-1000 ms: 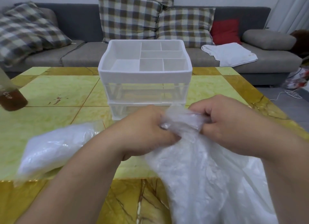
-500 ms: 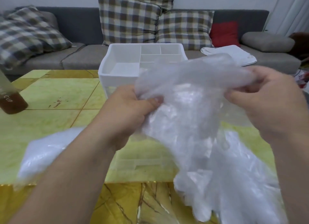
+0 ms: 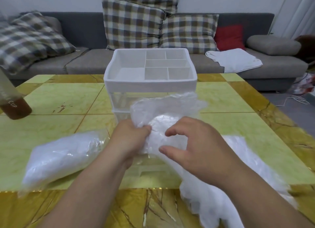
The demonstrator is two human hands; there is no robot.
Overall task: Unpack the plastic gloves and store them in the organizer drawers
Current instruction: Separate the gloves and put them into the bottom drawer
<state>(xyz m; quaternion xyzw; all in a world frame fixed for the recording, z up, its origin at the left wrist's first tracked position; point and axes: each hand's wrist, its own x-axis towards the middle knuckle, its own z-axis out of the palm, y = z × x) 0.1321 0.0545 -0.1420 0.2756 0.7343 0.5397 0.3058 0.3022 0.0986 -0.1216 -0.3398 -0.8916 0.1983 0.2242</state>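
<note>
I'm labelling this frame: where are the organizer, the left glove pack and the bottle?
organizer [image 3: 150, 86], head view, white front rim.
glove pack [image 3: 63, 158], head view, its middle.
bottle [image 3: 17, 108], head view, brown lower part.

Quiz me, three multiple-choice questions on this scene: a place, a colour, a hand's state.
1. The sealed glove pack lies on the table: A at the left, B at the right, C at the far edge.
2. The plain cushion next to the checked ones is: A blue, B red, C green.
3. The left hand: A lies flat, B grips crumpled plastic, C hangs empty.
Key: 1 A, it lies left of the left hand; 2 B, plainly red; 3 B, fingers curl round the plastic.
</note>
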